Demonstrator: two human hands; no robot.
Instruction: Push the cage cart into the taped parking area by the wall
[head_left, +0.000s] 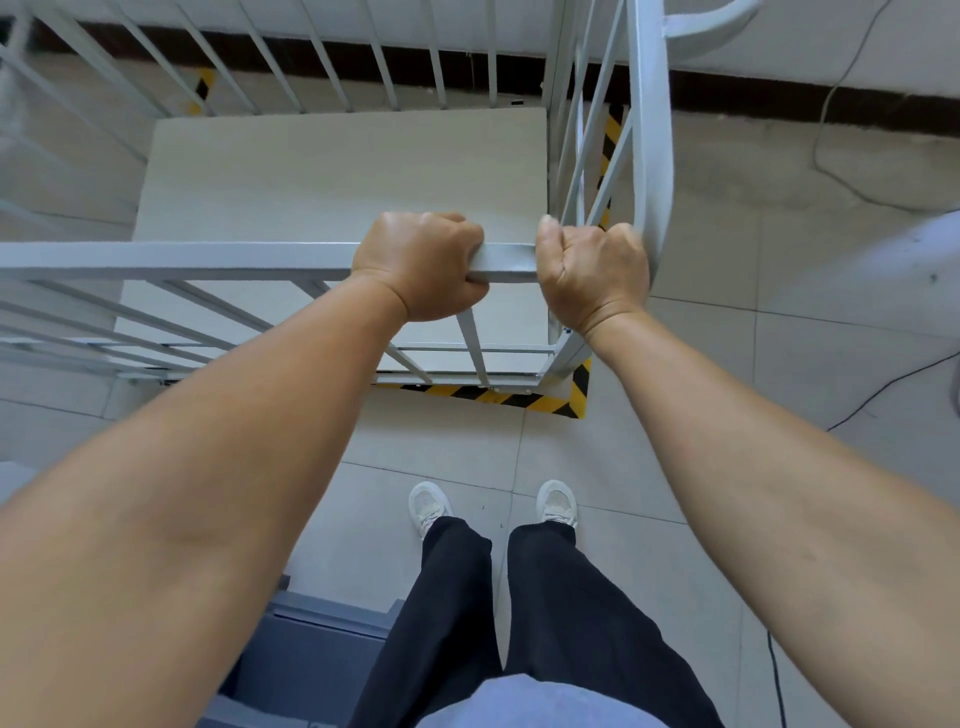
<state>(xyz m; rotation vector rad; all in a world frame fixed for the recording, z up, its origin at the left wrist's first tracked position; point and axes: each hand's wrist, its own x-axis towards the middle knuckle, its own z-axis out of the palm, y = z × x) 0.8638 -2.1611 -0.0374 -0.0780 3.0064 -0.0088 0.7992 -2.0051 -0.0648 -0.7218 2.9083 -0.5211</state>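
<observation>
I see my left hand (421, 265) wrapped round the top rail (156, 260) of the white cage cart (649, 130), fingers curled over the bar and the thumb tucked beneath it. My right hand (592, 273) grips the same rail just beside the left, right at the cart's rounded near corner, fist tight on the metal. The cart's pale base panel (343, 176) lies below the hands, and its far barred side stands close to the wall (831, 47) with the dark skirting. Yellow-and-black floor tape (576, 392) shows under the cart's near right corner and runs along its right side towards the wall. My white shoes (557, 503) stand on the tiled floor (727, 364), behind the tape.
</observation>
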